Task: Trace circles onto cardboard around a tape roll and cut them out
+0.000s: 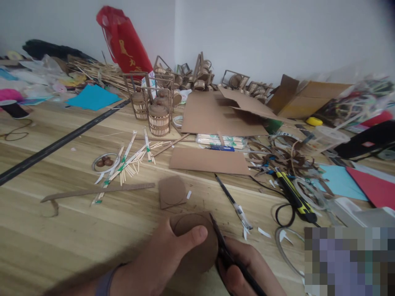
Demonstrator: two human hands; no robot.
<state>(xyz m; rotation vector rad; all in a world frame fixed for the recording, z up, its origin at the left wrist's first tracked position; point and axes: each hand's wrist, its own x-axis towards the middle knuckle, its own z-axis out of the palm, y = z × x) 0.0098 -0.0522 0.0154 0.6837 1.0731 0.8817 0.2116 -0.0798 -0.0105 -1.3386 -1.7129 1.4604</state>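
My left hand (173,253) is closed on a piece of brown cardboard (197,259) with a rounded outline, the thumb pressed flat on its top. A pair of dark scissors (226,250) is in my right hand (247,263), the blades at the right edge of the cardboard. Part of the handles is hidden by my fingers. Just beyond my hands lies another small cardboard piece (172,191) with a circle marked on it. To its right rests a pen (233,199).
Stick-sided miniature baskets (159,121) stand behind loose wooden sticks (131,162). A cardboard strip (101,190) lies left. On the right are a yellow-black glue gun (293,195), tape rolls and paper scraps. Larger cardboard sheets (212,115) and a red bag (123,41) are at the back.
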